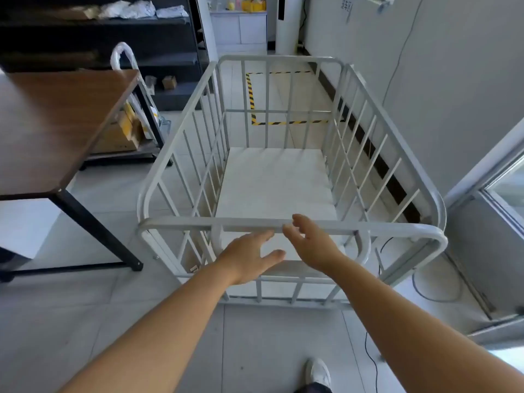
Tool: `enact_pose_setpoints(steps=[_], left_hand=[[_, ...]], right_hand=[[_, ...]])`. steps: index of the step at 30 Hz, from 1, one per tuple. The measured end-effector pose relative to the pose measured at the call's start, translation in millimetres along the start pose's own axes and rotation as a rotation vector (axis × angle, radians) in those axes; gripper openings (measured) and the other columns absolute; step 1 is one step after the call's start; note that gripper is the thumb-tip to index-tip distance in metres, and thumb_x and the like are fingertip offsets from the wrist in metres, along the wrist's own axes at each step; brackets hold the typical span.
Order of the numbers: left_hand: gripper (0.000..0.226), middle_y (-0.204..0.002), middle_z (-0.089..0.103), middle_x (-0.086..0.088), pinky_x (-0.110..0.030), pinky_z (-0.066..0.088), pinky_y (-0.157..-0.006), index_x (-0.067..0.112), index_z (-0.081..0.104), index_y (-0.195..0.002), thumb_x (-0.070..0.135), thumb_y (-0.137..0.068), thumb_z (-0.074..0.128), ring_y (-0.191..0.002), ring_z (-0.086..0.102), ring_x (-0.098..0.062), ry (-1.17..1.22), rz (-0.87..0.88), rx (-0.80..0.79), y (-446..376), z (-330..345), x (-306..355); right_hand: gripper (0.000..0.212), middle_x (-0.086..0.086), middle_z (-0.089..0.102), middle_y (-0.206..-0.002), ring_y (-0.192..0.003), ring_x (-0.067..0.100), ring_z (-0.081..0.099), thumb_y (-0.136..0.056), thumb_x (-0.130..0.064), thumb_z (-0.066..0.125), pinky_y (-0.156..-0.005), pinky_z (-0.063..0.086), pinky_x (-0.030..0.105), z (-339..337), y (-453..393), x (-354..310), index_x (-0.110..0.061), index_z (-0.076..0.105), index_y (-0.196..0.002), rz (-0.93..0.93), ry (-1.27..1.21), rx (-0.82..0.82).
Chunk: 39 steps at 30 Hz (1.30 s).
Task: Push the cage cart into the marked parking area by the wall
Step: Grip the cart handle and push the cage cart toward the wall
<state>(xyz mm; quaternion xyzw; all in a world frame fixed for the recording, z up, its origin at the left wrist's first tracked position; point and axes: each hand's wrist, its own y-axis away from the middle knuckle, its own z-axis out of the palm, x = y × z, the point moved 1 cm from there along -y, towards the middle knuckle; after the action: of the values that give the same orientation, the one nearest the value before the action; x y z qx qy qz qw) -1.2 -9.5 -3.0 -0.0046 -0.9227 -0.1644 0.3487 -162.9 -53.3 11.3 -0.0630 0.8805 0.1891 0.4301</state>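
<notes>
A grey metal cage cart [181, 224] with barred sides and a white floor panel stands right in front of me, empty. My left hand [249, 258] hovers just below its near top rail, fingers spread, holding nothing. My right hand [310, 242] is beside it at the rail, fingers apart, fingertips close to the bar but not wrapped around it. Beyond the cart, a rectangle of yellow-and-black striped tape [250, 95] marks the parking area on the floor along the right wall [453, 95].
A brown-topped table [51, 126] with black legs stands at the left, close to the cart's left side. Dark shelving [99, 32] and cardboard boxes [119, 131] lie behind it. A black cable [419, 287] trails on the floor at the right, near a door frame [499, 199].
</notes>
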Motion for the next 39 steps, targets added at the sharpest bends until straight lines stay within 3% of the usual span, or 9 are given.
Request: enact_pose_setpoints(steps=[4,7,11,14,16,21,27,33,39], left_hand=[[0.080,-0.144,0.046,0.005,-0.041,0.034,-0.109,0.032,0.031,-0.146,0.068,-0.080,0.056,-0.133,0.039,-0.024,-0.177,0.009,-0.092,3,9,-10],[0.079,-0.144,0.048,0.003,-0.041,0.037,-0.105,0.031,0.034,-0.145,0.067,-0.079,0.058,-0.131,0.041,-0.027,-0.238,-0.014,-0.163,1,14,-21],[0.061,-0.126,0.060,0.000,-0.035,0.038,-0.093,0.026,0.045,-0.134,0.063,-0.087,0.050,-0.111,0.050,-0.027,-0.424,0.054,-0.106,0,21,-24],[0.051,-0.113,0.062,-0.002,-0.033,0.033,-0.080,0.016,0.050,-0.124,0.056,-0.094,0.043,-0.102,0.055,-0.029,-0.555,0.132,-0.032,1,27,-20],[0.048,-0.104,0.062,-0.005,-0.033,0.037,-0.075,0.013,0.050,-0.113,0.056,-0.095,0.040,-0.095,0.059,-0.029,-0.623,0.167,-0.024,-2,28,-24],[0.052,-0.097,0.063,-0.010,-0.037,0.047,-0.070,0.013,0.046,-0.110,0.061,-0.093,0.038,-0.086,0.063,-0.032,-0.704,0.244,-0.142,-19,20,-32],[0.051,-0.093,0.063,-0.010,-0.038,0.049,-0.070,0.013,0.045,-0.107,0.062,-0.092,0.039,-0.082,0.062,-0.031,-0.689,0.237,-0.142,-38,13,-33],[0.050,-0.089,0.062,-0.011,-0.037,0.045,-0.065,0.013,0.045,-0.106,0.061,-0.093,0.040,-0.080,0.061,-0.031,-0.686,0.233,-0.135,-63,-4,-36],[0.048,-0.087,0.062,-0.010,-0.040,0.051,-0.069,0.014,0.044,-0.105,0.061,-0.092,0.040,-0.079,0.061,-0.031,-0.667,0.226,-0.140,-95,-18,-42]], right_hand=[[0.056,0.000,0.046,-0.148,-0.134,0.021,0.042,-0.098,-0.053,0.034,-0.112,0.025,0.039,11,5,22,-0.021,0.041,-0.143,0.014,0.444,-0.083],[0.062,0.000,0.050,-0.144,-0.130,0.019,0.046,-0.093,-0.061,0.032,-0.109,0.022,0.042,18,7,35,-0.022,0.044,-0.140,0.032,0.581,-0.136],[0.069,0.001,0.056,-0.133,-0.122,0.023,0.050,-0.087,-0.069,0.037,-0.105,0.027,0.041,16,16,49,-0.022,0.046,-0.136,0.013,0.767,-0.134],[0.068,-0.002,0.064,-0.113,-0.107,0.021,0.055,-0.082,-0.077,0.034,-0.097,0.032,0.039,13,17,53,-0.023,0.055,-0.118,0.017,0.854,-0.105],[0.063,-0.004,0.065,-0.101,-0.098,0.020,0.057,-0.081,-0.078,0.033,-0.092,0.033,0.037,13,16,54,-0.022,0.054,-0.101,0.019,0.900,-0.099],[0.056,-0.008,0.055,-0.086,-0.091,0.017,0.056,-0.082,-0.078,0.032,-0.089,0.033,0.035,12,11,54,-0.025,0.047,-0.090,0.001,0.925,-0.088],[0.057,-0.008,0.054,-0.085,-0.082,0.015,0.047,-0.082,-0.079,0.032,-0.089,0.034,0.035,9,-9,51,-0.024,0.048,-0.090,0.012,0.924,-0.076],[0.057,-0.007,0.054,-0.086,-0.092,0.018,0.056,-0.083,-0.077,0.034,-0.088,0.033,0.035,4,-38,42,-0.023,0.050,-0.093,-0.014,0.901,-0.049],[0.055,-0.007,0.054,-0.084,-0.088,0.018,0.053,-0.083,-0.077,0.035,-0.087,0.033,0.035,-1,-72,38,-0.024,0.047,-0.090,-0.020,0.905,-0.038]])
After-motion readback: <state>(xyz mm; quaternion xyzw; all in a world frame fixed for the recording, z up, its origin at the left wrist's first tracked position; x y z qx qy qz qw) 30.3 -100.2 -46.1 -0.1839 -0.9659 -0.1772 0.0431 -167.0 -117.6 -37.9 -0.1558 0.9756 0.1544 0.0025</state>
